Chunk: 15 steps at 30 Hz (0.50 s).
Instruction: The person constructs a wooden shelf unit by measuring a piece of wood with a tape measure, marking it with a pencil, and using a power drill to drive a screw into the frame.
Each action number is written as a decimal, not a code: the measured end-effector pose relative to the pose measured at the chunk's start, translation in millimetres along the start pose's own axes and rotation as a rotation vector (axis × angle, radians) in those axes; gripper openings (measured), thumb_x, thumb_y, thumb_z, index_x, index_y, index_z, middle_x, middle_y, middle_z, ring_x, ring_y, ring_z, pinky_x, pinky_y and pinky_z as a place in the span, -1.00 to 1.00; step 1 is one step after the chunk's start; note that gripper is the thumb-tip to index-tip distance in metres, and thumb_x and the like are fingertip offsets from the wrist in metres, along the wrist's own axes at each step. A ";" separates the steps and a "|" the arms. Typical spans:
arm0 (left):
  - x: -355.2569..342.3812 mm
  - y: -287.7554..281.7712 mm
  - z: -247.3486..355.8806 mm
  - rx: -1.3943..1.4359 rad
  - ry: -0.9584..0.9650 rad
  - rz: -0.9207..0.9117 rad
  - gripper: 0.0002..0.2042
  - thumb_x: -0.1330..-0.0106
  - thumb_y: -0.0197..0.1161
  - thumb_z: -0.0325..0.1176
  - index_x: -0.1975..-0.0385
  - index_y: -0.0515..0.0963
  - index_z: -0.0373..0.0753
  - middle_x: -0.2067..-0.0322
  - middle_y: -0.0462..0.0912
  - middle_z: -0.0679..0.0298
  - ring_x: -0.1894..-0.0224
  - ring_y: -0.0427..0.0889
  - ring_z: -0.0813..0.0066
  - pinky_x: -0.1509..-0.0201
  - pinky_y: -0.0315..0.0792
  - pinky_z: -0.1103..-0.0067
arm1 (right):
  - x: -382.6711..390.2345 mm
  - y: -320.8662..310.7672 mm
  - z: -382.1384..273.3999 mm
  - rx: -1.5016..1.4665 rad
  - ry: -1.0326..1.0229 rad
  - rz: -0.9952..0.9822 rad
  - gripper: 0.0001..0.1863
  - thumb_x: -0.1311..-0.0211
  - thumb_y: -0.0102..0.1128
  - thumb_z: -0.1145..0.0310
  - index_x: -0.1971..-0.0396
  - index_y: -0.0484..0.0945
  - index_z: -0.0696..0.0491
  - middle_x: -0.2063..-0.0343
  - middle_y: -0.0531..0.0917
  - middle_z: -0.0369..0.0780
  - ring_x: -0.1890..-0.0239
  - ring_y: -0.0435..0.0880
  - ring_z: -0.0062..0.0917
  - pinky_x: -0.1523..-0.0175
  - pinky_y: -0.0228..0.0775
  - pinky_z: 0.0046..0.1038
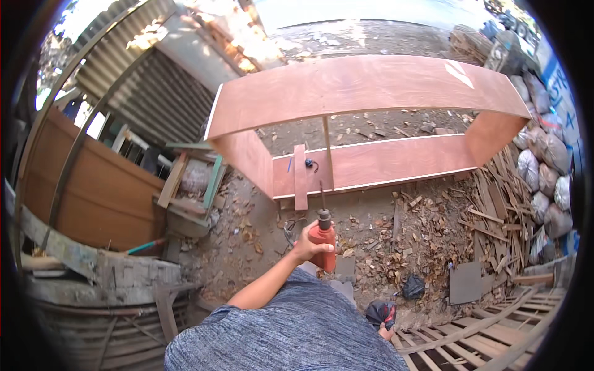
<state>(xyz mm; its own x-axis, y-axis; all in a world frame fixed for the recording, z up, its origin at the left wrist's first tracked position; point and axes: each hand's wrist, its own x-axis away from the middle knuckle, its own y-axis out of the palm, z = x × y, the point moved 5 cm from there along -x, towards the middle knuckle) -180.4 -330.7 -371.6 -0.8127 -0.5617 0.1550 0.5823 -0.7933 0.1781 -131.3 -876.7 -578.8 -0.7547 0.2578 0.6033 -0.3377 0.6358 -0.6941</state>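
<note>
on leaf-littered ground (252, 213) stands an open plywood frame (365, 83), its lower board (402, 157) ahead of a red power drill (325, 258) held in the curled fingers of the left hand (305, 245), while a black-and-red plastic bag (378, 312) is at the right hand (386, 332), whose grip i cannot tell.

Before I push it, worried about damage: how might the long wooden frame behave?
The long wooden frame is likely awkward to push, given its span. Its open-sided box shape may rack, though the divider probably adds some stiffness.
</note>
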 end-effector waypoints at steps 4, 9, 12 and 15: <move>49.7 -32.0 17.4 0.141 0.010 0.251 -0.24 0.06 0.52 -0.38 -0.23 0.35 -0.26 0.20 0.64 0.23 0.10 0.68 0.37 -0.08 0.59 0.37 | -30.4 -13.9 -13.7 0.142 0.014 -0.086 -0.31 -0.22 0.33 0.25 -0.30 0.41 0.27 -0.26 0.50 0.11 -0.32 0.45 -0.07 -0.43 0.20 -0.20; 85.9 -106.9 50.8 0.249 0.150 0.549 -0.24 0.09 0.44 -0.28 -0.22 0.34 -0.28 0.24 0.61 0.19 0.16 0.67 0.31 -0.03 0.60 0.38 | -15.6 6.8 -51.4 0.138 -0.081 -0.021 -0.36 -0.20 0.35 0.21 -0.23 0.49 0.23 -0.16 0.59 0.08 -0.22 0.55 -0.09 -0.37 0.29 -0.19; 104.7 -169.2 69.8 0.316 0.264 0.657 -0.22 0.08 0.43 -0.30 -0.24 0.31 -0.29 0.24 0.59 0.20 0.18 0.66 0.32 0.02 0.62 0.39 | 0.7 35.4 -60.8 0.179 -0.058 0.041 -0.36 -0.22 0.35 0.18 -0.25 0.48 0.17 -0.17 0.58 0.05 -0.22 0.55 -0.07 -0.34 0.32 -0.15; 122.8 -250.7 88.9 0.301 0.354 0.719 -0.21 0.08 0.43 -0.29 -0.26 0.29 -0.29 0.24 0.58 0.20 0.18 0.65 0.33 0.02 0.61 0.39 | 22.0 74.4 -66.4 0.305 -0.099 0.201 -0.37 -0.24 0.34 0.17 -0.27 0.48 0.14 -0.20 0.57 0.04 -0.24 0.52 -0.01 -0.34 0.32 -0.14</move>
<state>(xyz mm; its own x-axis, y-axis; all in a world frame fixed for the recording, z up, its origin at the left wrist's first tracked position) -424.1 -179.9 -310.8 -0.1738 -0.9844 0.0258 0.8996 -0.1480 0.4109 -135.6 -775.4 -591.1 -0.8688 0.2738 0.4127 -0.3183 0.3297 -0.8888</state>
